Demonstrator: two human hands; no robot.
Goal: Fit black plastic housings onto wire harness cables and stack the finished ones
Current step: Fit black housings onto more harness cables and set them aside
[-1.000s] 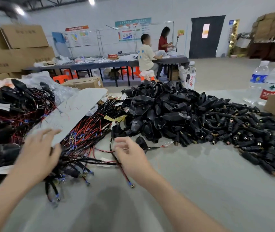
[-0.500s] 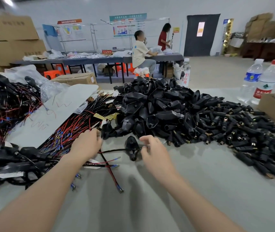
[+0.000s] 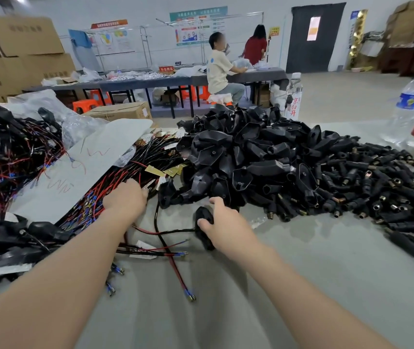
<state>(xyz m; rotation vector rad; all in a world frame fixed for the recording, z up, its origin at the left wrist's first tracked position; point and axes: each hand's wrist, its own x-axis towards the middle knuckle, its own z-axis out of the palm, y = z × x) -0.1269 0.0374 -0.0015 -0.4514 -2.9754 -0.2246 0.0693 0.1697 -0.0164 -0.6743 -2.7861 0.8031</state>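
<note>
My right hand [image 3: 222,222] grips a black plastic housing [image 3: 203,224] with a black cable running out of its left end, low on the grey table. My left hand [image 3: 125,199] reaches into the bundle of red and black harness cables [image 3: 115,187], its fingers curled among the wires; what they hold is hidden. A large heap of loose black housings [image 3: 246,159] lies just beyond both hands. Finished cables with housings lie stacked at the left edge [image 3: 7,238].
Small black connectors with brass ends [image 3: 377,192] spread across the right of the table [image 3: 301,273]. A white board [image 3: 82,172] lies over the wires at left. Two water bottles [image 3: 412,107] stand at far right. Two people work at a table behind.
My left hand has moved right and forward from the left stack into the wire bundle. My right hand has moved right and taken hold of the housing on the cable.
</note>
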